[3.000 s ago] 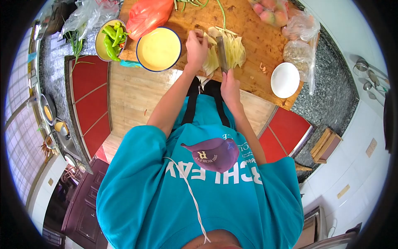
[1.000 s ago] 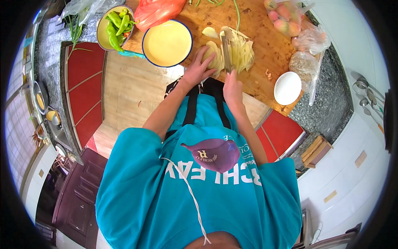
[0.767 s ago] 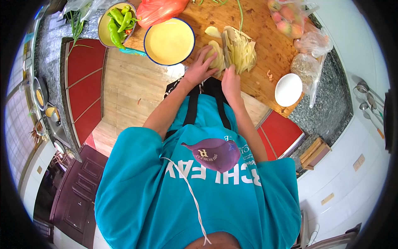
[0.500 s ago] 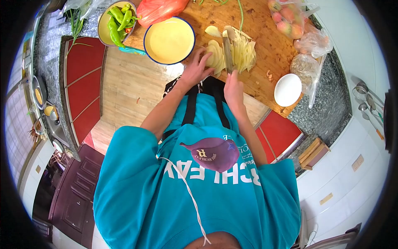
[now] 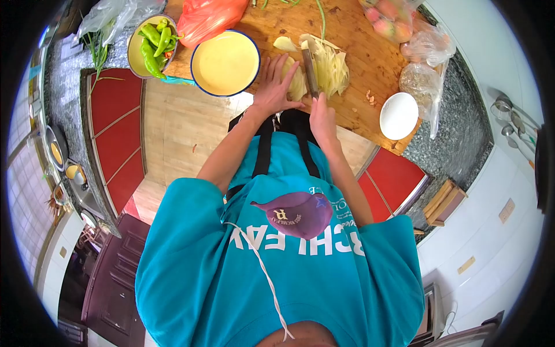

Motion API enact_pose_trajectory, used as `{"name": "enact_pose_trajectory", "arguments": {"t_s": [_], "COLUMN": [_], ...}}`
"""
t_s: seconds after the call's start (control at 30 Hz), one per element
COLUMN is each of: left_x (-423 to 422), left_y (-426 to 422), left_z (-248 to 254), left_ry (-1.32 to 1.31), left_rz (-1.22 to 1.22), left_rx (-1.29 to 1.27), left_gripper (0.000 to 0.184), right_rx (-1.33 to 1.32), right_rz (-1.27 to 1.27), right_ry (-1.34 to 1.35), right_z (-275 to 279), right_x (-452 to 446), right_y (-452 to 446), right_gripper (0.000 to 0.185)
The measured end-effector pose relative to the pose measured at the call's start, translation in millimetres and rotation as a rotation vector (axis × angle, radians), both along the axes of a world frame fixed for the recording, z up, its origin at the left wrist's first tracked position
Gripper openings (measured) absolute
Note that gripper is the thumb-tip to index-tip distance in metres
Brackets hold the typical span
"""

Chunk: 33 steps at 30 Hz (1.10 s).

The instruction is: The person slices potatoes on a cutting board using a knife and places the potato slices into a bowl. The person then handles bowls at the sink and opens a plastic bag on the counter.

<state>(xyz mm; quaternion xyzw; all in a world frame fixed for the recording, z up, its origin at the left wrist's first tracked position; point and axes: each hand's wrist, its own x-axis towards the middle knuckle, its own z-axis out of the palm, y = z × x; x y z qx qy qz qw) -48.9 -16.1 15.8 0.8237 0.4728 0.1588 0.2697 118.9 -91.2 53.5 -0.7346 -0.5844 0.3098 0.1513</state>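
Observation:
A kitchen knife is gripped in my right hand, its blade pointing away from me. Pale slices, which look like potato, lie just left of the blade. To its right spreads a heap of thin pale shreds. My left hand rests at the left edge of the slices with fingers stretched out and thumb apart, touching or nearly touching them. One loose slice lies beyond the fingers. All of this sits on a wooden board.
A cream bowl with a blue rim stands left of my left hand. Beyond it are a bowl of green peppers and a red plastic bag. On the right are a white bowl, bagged fruit and other clear bags.
My left hand's fingers have straightened and now reach further forward along the slices. The knife stays between slices and shreds in my right hand. The whole view has shifted slightly.

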Motion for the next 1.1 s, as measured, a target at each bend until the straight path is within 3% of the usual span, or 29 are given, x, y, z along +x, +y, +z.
{"name": "enact_pose_trajectory", "arguments": {"t_s": [0.13,0.3,0.63,0.7,0.8,1.1], "left_x": [0.4,6.8,15.3,4.0,-9.9,-7.6], "left_y": [-1.5,-8.5,-14.0,-14.3,-14.8,-18.9], "left_z": [-7.7,-30.1,-15.6,-8.1,-14.3,-24.4], "left_ry": [-0.027,-0.022,-0.047,-0.173,-0.122,-0.091], "left_rz": [-0.03,0.059,0.173,0.12,-0.035,-0.029], "left_rx": [0.011,0.13,0.076,0.1,0.105,0.164], "left_gripper": [0.11,0.083,0.078,0.073,0.071,0.064], "right_rx": [-0.009,0.034,0.086,0.089,0.096,-0.034], "right_rz": [-0.022,-0.018,-0.005,0.002,-0.035,-0.026], "right_ry": [0.042,0.018,-0.002,-0.029,0.026,0.045], "right_z": [-4.2,-8.3,-11.0,-10.7,-5.9,-0.5], "right_x": [8.5,5.0,1.7,0.6,-3.5,-15.8], "right_y": [-5.9,-15.9,-19.4,-18.9,-18.5,-15.2], "right_gripper": [0.018,0.018,0.018,0.019,0.021,0.015]}}
